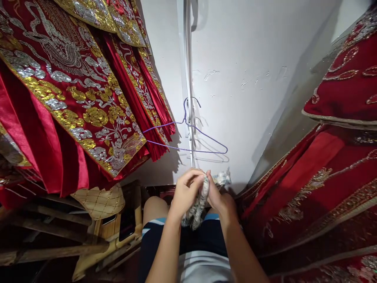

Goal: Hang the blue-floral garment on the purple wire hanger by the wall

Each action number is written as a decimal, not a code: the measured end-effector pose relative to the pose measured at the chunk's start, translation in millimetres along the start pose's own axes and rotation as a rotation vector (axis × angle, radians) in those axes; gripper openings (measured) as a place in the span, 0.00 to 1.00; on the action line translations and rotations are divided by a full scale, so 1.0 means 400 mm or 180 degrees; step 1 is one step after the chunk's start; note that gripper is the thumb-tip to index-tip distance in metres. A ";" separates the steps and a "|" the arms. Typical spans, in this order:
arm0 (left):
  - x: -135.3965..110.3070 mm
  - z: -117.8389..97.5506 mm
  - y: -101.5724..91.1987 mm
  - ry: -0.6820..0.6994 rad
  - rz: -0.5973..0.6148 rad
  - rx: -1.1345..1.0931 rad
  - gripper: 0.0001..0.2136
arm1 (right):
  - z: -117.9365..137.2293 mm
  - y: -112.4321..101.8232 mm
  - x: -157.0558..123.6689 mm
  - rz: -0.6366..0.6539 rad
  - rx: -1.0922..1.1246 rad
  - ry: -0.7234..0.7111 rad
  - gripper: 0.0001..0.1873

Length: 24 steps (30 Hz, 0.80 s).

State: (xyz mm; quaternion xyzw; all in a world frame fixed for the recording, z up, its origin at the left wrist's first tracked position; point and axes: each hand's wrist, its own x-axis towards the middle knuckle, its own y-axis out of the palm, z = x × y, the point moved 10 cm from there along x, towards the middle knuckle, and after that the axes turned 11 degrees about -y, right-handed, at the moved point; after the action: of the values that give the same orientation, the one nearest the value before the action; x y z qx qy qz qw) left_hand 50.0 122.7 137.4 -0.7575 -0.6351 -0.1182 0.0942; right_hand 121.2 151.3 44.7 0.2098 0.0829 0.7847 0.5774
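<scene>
A bunched, patterned grey-white cloth [200,206] hangs in twisted folds over my lap. Its kind is not clear from its gathered shape. My left hand [188,189] pinches the top of the folds with thumb and fingers. Close against it, my right hand [214,193] is closed on the same cloth from the other side, its fingers partly hidden. A loose end of the cloth sticks out past the right hand. Beyond both hands, a purple wire hanger [203,151] hangs by its hook at a narrow white upright strip [185,59], with no garment on it.
Red garments with gold and silver embroidery [97,114] hang at the left. More beaded red garments [324,169] hang close on the right. A bamboo chair [85,251] with a dark phone [127,225] on it stands at lower left. A white wall [241,47] stands ahead.
</scene>
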 end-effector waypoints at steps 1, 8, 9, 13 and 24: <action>-0.011 -0.028 0.020 0.0160 0.0088 0.0421 0.07 | 0.005 0.005 -0.008 -0.0037 0.0202 0.0088 0.40; -0.002 0.020 -0.039 0.0035 0.0393 0.0930 0.26 | 0.055 0.034 -0.067 0.0452 0.0197 0.0678 0.31; -0.005 0.063 -0.032 -0.0197 0.0670 0.1017 0.30 | 0.063 0.024 -0.070 0.0431 0.0060 0.0727 0.29; -0.061 0.201 -0.016 -0.0790 0.1573 0.1567 0.37 | 0.130 0.002 -0.063 0.0726 -0.0586 0.0679 0.17; -0.015 0.096 -0.355 -0.0286 0.0542 0.3483 0.15 | 0.365 -0.078 0.140 0.0250 -0.2595 -0.1435 0.14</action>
State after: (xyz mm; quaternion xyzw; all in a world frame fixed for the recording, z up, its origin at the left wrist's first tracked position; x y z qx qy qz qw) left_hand -88.4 153.2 97.8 -0.6511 -0.5438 0.2694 0.4559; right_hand 196.6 197.5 177.2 0.1340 -0.3677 0.7093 0.5863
